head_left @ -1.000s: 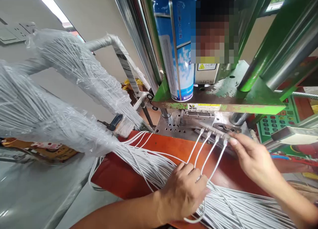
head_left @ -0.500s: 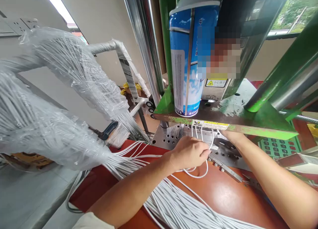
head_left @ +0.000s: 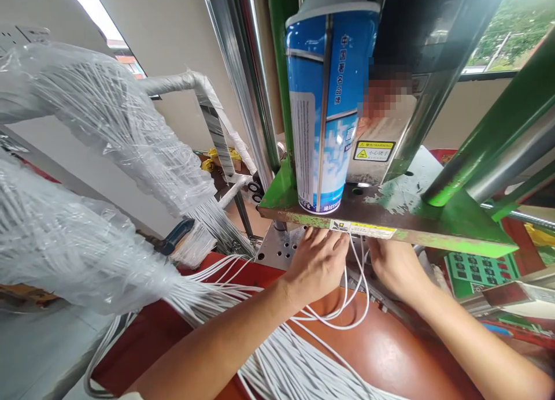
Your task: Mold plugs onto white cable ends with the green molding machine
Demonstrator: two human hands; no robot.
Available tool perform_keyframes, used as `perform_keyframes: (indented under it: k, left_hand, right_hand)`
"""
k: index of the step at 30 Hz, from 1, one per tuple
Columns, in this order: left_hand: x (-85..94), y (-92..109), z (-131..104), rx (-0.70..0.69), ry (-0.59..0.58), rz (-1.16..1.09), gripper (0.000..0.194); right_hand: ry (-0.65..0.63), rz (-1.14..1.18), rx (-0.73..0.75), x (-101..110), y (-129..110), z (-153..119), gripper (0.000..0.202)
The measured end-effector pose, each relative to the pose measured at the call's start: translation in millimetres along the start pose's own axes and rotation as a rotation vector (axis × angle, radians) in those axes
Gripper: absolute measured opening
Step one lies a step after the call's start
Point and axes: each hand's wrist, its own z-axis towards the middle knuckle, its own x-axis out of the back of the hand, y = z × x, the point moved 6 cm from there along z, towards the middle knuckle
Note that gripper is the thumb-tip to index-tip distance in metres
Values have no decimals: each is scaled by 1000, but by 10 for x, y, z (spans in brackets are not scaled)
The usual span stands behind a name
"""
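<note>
My left hand reaches beneath the front edge of the green press plate. Its fingers are stretched forward side by side over the metal mould plate, with the tips hidden. Close by its right side, thin white cables come out from under the press plate and loop down to the table. To the right of those loops, my right hand also reaches under the plate; its fingers are hidden, so what they hold does not show.
A blue spray can stands on the press plate beside a warning label. Loose white cables spread across the red-brown table. Plastic-wrapped cable bundles hang on a rack at left. A green button panel lies right.
My left hand has moved forward under the plate edge, its earlier pinch near the cables opened out. My right hand has shifted slightly left and nearer. The view has moved a little.
</note>
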Motion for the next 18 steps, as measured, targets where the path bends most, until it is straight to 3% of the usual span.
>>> perform_keyframes:
  k: [3,6,12,18]
  left_hand:
    - [-58,38,-28,64,-62,5,32]
    - [-127,55,-26,98,-79,20,37]
    - [-322,-1,0,83,-43,54,28]
    - [-459,-20,5,64,-5,121,34]
  right_hand:
    - [-68,-159,74,-60,-359,-252,39]
    - [-78,-295,98,-114,-547,-302,47]
    - [-110,-395,44,-225,-507,-147,25]
    - [-45,-381,36,-346,-497,-160,29]
